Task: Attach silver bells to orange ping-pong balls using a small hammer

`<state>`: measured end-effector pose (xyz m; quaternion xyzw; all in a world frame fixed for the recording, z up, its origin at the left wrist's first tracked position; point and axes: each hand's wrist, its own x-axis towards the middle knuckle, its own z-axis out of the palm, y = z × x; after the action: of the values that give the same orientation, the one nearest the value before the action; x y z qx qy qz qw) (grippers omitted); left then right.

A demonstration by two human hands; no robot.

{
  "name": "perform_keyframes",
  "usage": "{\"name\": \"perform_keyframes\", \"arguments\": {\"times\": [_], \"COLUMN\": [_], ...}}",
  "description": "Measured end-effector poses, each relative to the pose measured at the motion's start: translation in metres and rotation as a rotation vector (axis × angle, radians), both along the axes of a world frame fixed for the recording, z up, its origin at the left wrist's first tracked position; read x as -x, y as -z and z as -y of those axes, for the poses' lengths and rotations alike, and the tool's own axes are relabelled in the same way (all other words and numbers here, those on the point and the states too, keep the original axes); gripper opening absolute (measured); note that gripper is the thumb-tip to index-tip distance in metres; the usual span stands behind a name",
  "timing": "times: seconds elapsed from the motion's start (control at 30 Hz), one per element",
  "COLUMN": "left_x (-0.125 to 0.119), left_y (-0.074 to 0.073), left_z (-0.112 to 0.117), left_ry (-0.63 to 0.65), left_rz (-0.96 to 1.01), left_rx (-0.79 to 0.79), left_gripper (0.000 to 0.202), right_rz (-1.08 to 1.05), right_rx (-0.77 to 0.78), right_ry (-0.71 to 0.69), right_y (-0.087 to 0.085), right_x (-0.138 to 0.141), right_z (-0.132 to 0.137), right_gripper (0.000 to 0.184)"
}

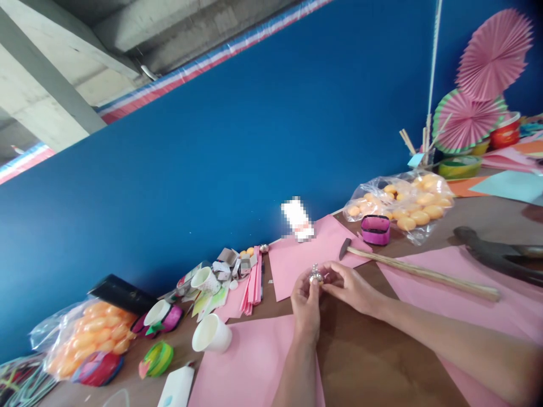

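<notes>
The left hand [306,299] is pinching a shiny bit [315,277], with its fingers closing snugly around it. The right hand [350,285] is bending its finger and thumb in beside it, leaving a gap between them; I cannot tell if its tips are touching. The bit is looking small and smooth, so a loose pinch may be letting it slip, and it might be rolling away among the papers. If the left arm is swinging out, it could be bumping the cup [223,336], which is standing by the near sheet [250,367]. The hammer [424,271] is lying beyond the right arm, so an elbow lifting that way could be knocking it. The back sheet [284,271] is reaching toward the blue wall [212,169]. Between the sheets, the brown table [365,350] is showing bare, giving room for pulling both hands closer.
</notes>
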<state>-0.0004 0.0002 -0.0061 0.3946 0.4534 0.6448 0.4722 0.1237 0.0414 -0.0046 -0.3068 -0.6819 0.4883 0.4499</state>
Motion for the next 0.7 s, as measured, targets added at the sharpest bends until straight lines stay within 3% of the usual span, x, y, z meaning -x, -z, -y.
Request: {"name": "perform_keyframes", "arguments": {"times": [0.4,0.7], "left_x": [0.0001,0.0008], "left_y": [-0.0062,-0.0055], "left_z": [0.0047,0.0027], "left_ry": [0.085,0.051], "left_rz": [-0.006,-0.013], "left_rx": [-0.1,-0.109], "left_gripper": [0.045,0.04], "right_rz": [-0.002,-0.014], "right_rx": [-0.111,-0.144], "right_ry": [0.052,0.013], "right_y": [-0.0066,-0.0084], "right_x": [-0.0017,-0.0007], "right_z": [0.0028,0.0031], "right_gripper": [0.025,0.016]}}
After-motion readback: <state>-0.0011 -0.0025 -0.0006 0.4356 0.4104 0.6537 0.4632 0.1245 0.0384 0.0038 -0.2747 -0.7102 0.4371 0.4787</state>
